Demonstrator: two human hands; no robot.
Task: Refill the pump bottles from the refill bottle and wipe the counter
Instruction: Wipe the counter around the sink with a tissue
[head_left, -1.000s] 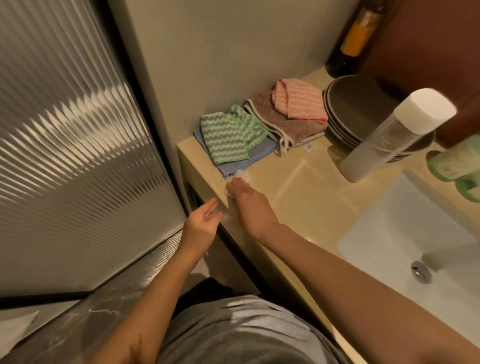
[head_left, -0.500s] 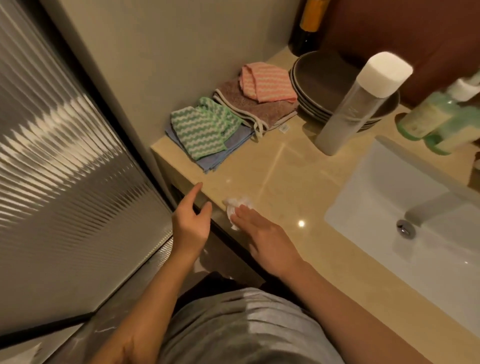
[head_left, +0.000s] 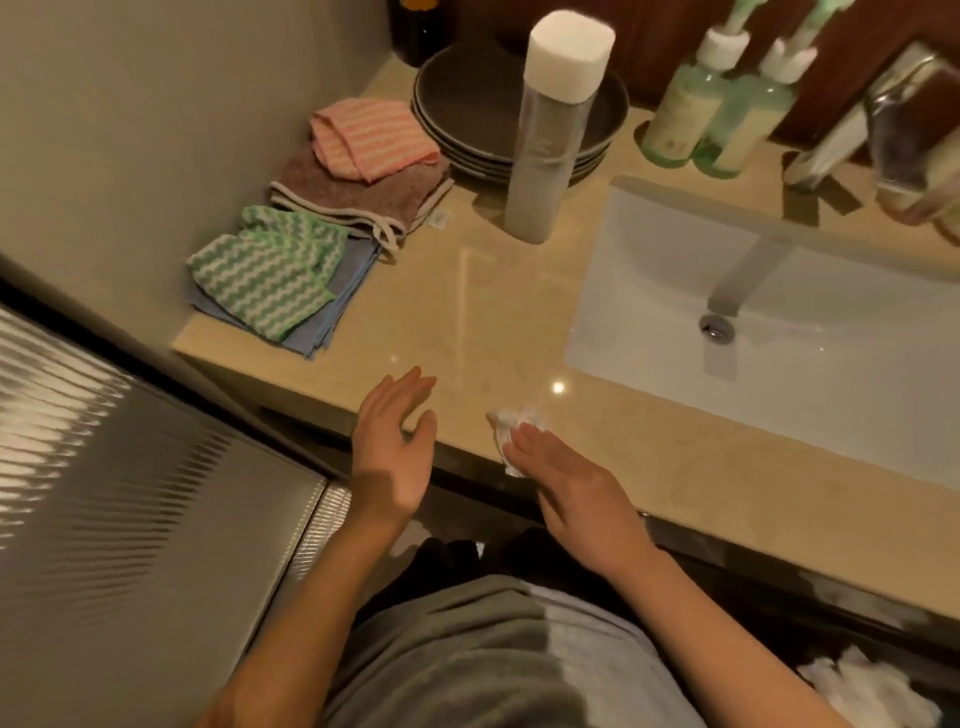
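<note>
Counter (head_left: 467, 312) edge: right hand (head_left: 576, 493), seemingly flat-fingered, presses white tissue (head_left: 511, 431); left hand (head_left: 389, 457) spread beside it.

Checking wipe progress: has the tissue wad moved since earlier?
Yes. The tissue wad, under the right hand, slid away from the green cloth, toward the sink.

Wall (head_left: 182, 130): plain beige, along the worktop's left end.
Ribbed glass panel (head_left: 130, 493): dark-framed, lower left, streaked with light.
Worktop (head_left: 441, 322): polished beige stone, with a small bright light reflection (head_left: 558, 387) near the front edge.
Sink (head_left: 831, 395): white, rectangular, sunk into the stone, with a metal drain (head_left: 717, 328) and an angular tap (head_left: 748, 275).
Back panel (head_left: 649, 41): dark reddish-brown.
Lighting: warm and dim.
</note>
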